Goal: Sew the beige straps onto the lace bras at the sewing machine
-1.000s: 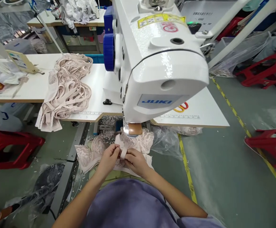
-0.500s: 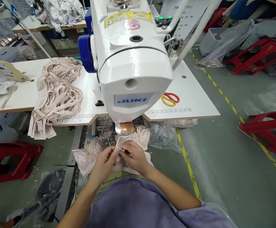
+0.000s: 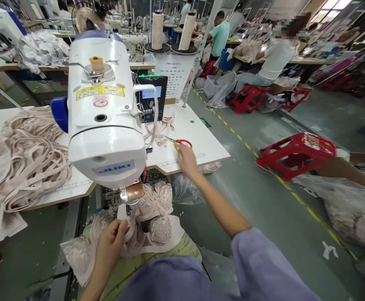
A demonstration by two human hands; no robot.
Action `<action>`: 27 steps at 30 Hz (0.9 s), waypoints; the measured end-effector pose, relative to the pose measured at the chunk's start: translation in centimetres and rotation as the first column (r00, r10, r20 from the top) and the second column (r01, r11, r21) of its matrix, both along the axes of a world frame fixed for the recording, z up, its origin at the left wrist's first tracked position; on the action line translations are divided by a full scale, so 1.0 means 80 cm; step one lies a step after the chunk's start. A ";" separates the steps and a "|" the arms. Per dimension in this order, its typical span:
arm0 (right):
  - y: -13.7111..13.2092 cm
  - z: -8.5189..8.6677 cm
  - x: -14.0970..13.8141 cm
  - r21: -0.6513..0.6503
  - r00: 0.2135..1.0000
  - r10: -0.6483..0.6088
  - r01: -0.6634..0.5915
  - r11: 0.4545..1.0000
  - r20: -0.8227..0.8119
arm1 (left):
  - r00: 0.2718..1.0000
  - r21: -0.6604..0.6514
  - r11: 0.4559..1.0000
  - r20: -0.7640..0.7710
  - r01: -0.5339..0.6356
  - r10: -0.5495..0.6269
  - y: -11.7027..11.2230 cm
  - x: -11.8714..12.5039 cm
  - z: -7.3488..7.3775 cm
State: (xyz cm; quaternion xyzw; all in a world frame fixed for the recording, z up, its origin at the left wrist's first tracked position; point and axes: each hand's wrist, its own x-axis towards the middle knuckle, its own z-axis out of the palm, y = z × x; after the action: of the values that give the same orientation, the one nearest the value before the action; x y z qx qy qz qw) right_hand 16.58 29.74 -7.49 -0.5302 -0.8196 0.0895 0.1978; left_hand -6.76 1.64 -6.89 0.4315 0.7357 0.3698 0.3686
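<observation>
A pale pink lace bra (image 3: 152,217) lies on my lap under the head of a white sewing machine (image 3: 104,125). My left hand (image 3: 111,242) pinches its strap close to the machine's foot. My right hand (image 3: 186,159) is stretched out to the white table (image 3: 201,142), its fingers at the red and yellow scissors (image 3: 181,143) lying there. The hand covers part of the scissors, and I cannot make out its fingers.
A heap of pink bras (image 3: 22,163) fills the table's left side. A control panel (image 3: 152,96) and two thread cones (image 3: 157,29) stand behind the machine. Red stools (image 3: 295,152) and plastic bags (image 3: 345,209) lie on the floor at right. Other workers (image 3: 276,54) sit farther back.
My right hand has left the strap and reached up to the scissors on the table. My left hand still pinches the strap. The view has swung up and to the right.
</observation>
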 end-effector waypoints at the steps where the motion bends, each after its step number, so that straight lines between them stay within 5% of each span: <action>1: 0.034 0.008 0.009 -0.022 0.999 -0.026 0.027 0.999 0.041 | 1.000 0.017 1.000 -0.024 0.006 -0.006 0.001 0.003 0.004; 4: 0.094 0.014 0.021 -0.123 0.985 -0.027 0.048 0.991 0.169 | 0.998 0.011 0.999 0.035 0.049 -0.049 0.003 0.012 0.018; 8: 0.087 0.002 0.035 -0.173 0.959 0.010 0.041 0.984 0.285 | 0.974 -0.021 0.997 0.218 0.071 -0.065 0.002 0.013 0.023; 11: 0.032 -0.007 0.065 -0.152 0.966 0.001 0.039 0.988 0.257 | 0.951 -0.031 0.999 0.307 0.035 -0.024 -0.004 0.010 0.019; 15: -0.090 -0.005 0.099 -0.240 0.996 -0.025 0.004 0.971 -0.084 | 0.868 -0.062 0.998 0.493 -0.033 0.060 -0.005 0.007 0.020; 20: -0.232 0.019 0.066 -0.282 0.900 0.399 -0.433 0.856 -0.174 | 0.789 -0.076 0.995 0.607 -0.063 0.097 0.000 0.006 0.032; 23: -0.261 0.027 0.024 -0.247 0.861 0.463 -0.506 0.827 -0.213 | 0.835 -0.072 0.997 0.547 -0.031 0.065 -0.002 0.007 0.041; 27: -0.258 0.023 -0.013 -0.247 0.842 0.482 -0.534 0.809 -0.242 | 0.913 -0.078 0.997 0.409 0.024 0.010 -0.005 0.007 0.050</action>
State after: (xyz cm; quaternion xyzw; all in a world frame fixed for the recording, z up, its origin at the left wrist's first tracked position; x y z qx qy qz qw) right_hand 15.53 9.09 -5.68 -0.3053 -0.8881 0.3087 0.1507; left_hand -6.17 1.23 -2.86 0.3319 0.6554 0.4201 0.5327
